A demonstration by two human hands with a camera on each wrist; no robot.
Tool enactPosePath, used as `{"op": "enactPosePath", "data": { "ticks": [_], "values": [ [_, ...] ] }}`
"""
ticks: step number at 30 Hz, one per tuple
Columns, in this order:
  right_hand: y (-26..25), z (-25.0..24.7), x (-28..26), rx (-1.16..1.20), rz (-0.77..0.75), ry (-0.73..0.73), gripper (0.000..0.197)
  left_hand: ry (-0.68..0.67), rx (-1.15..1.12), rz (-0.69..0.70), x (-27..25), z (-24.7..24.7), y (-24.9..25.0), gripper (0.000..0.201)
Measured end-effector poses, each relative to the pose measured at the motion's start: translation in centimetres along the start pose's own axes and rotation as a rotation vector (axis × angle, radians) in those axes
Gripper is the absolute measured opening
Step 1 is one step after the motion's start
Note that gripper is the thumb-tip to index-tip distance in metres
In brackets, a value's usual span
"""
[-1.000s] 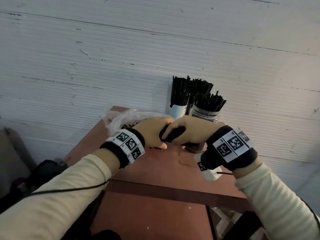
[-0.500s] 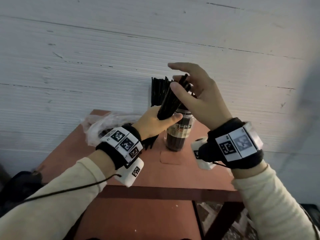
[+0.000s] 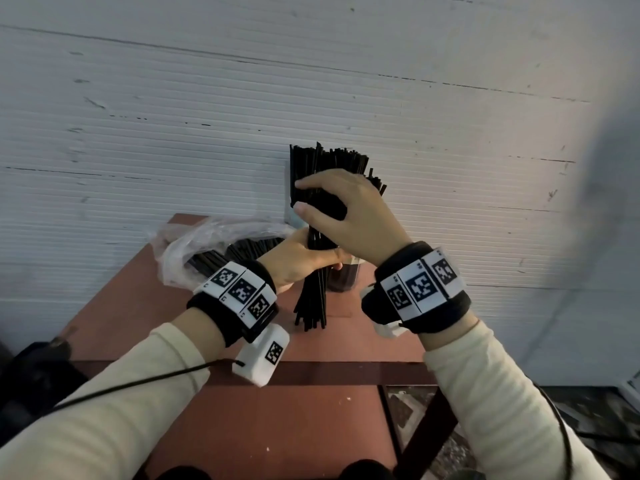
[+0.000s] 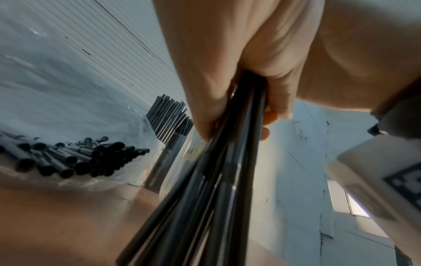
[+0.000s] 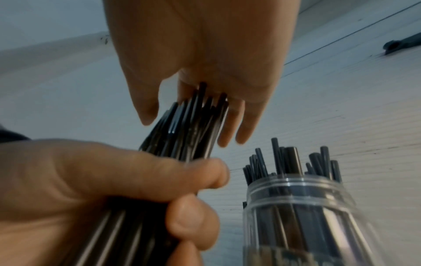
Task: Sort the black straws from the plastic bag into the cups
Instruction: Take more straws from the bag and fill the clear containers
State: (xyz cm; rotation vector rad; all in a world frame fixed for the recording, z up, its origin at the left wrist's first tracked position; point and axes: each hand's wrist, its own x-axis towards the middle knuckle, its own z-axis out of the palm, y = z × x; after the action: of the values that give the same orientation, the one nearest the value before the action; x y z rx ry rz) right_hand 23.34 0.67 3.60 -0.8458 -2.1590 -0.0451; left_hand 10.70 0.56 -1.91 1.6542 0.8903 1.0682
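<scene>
I am standing at a red-brown table (image 3: 214, 424) that is butting against a white ribbed wall (image 3: 173, 109) on the far side. Something dark (image 3: 31, 372) is lying low at the near left, too dim to tell.

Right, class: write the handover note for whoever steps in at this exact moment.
Left hand: grips a bundle of black straws at mid-length, upright, above the table.
Right hand: open, fingers straight on the bundle's top ends, apparently evening them.
Plastic bag: at the table's back left, straws inside.
Clear jar and the cup behind it already hold straws.
Left: put this bundle in a cup, then empty the bag.
</scene>
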Motion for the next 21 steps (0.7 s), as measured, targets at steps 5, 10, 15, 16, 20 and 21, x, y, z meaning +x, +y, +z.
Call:
{"op": "enactPosePath", "data": {
  "ticks": [5,10,15,16,20,21],
  "values": [
    [0.4,0.9,-0.1,0.075,0.05,-0.047,0.025,-0.039,0.018,-0.091,0.0,-0.4,-1.3,0.017],
    [0.3,1.0,0.0,0.12,0.053,-0.038,0.013,-0.005,0.017,-0.112,0.1,-0.7,-2.0,0.013],
    [0.4,1.1,-0.3,0.118,0.074,-0.018,0.009,-0.043,0.134,-0.216,0.0,-0.4,-2.8,0.019],
    [0.4,1.1,-0.4,0.127,0.081,-0.018,0.011,-0.067,0.178,-0.229,-0.1,-0.4,-2.9,0.016],
    [0.0,0.4,-0.5,0.155,0.127,0.073,0.05,0.009,0.269,-0.215,0.0,-0.8,-2.1,0.039],
    [-0.2,0.1,-0.5,0.178,0.17,0.121,0.063,0.042,0.238,-0.183,0.0,-1.0,-1.6,0.041]
  ]
}}
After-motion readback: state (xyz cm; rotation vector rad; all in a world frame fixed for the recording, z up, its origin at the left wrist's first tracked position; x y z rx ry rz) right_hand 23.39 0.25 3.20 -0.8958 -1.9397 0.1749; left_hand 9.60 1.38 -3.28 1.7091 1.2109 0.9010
